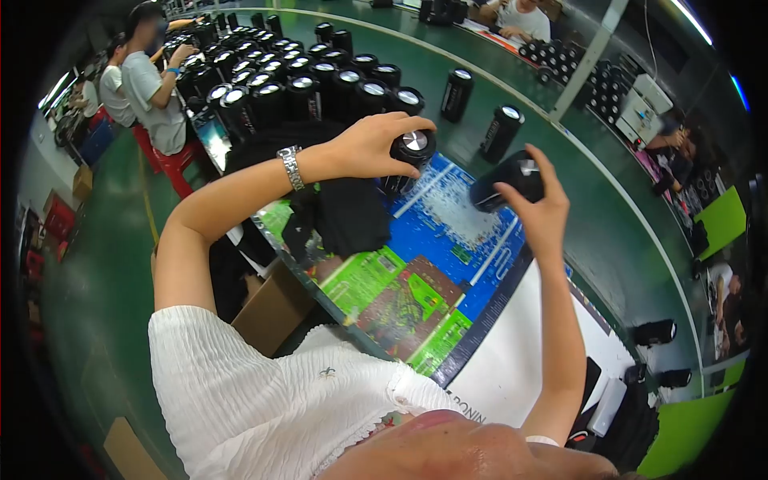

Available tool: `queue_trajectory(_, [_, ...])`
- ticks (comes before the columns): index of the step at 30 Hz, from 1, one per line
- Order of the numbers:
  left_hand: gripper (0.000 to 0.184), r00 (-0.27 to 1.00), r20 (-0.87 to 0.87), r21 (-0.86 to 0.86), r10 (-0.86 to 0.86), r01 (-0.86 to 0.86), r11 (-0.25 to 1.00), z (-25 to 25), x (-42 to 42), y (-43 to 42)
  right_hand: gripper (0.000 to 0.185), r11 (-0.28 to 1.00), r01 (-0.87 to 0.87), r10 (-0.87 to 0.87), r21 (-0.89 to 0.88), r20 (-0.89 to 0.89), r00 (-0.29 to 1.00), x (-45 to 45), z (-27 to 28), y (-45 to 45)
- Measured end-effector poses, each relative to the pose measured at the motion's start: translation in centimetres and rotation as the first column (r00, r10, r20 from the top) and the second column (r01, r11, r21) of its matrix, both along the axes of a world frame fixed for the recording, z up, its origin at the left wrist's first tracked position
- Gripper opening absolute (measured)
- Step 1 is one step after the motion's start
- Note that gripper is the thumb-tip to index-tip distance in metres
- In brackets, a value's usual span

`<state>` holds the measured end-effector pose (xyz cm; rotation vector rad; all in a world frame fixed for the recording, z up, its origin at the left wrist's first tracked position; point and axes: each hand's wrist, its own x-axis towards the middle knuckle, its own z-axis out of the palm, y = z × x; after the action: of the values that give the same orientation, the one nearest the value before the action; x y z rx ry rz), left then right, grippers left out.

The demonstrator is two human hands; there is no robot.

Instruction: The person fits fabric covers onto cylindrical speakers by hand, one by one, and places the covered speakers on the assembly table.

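My left hand (376, 146), with a metal watch on its wrist, has thumb and fingers wrapped round the top of a black cylinder (414, 144) with a shiny silver cap. On the right, my right hand (540, 200) grips a second black cylinder (512, 182), which is tilted over the blue part of the mat (456, 216). Small whitish bits (464, 210) lie on the mat between the hands. Beside my left forearm lies a black cloth (352, 216). Two more black cylinders (458, 94) (502, 132) stand upright beyond the hands.
Many black cylinders (304, 96) stand in rows at the upper left. Two people (160, 96) are beside them, near a red stool (174, 164). Another person (520, 20) sits at the far top. A white sheet (504, 336) lies at the near right.
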<state>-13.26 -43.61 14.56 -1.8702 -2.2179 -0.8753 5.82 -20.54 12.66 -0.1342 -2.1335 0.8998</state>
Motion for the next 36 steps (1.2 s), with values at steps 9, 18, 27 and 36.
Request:
queue_trajectory(9, [0.064,0.928,0.064,0.414,0.366,-0.359,0.837,4.6,-1.5,-13.1,0.066,0.973,-0.227,0.227,0.035,0.008,0.974,-6.2,1.0,-7.4])
queue_trajectory(18, [0.066,0.551,0.192,0.454,0.812,-0.784,0.424,0.8,-10.5,-30.2,0.067,0.969,-0.236,0.236,0.070,0.016,0.972,-7.5,1.3,-9.2])
queue_trajectory(27, [0.080,0.338,0.424,0.347,0.840,-0.917,0.194,-4.6,-25.5,-33.2,0.069,0.953,-0.269,0.260,0.139,0.078,0.962,-7.8,1.6,-10.1])
queue_trajectory(36, [0.054,0.638,0.686,0.394,0.351,-0.731,0.557,-6.9,-31.5,-29.9,0.069,0.955,-0.257,0.237,0.151,0.137,0.962,-8.1,0.2,-8.8])
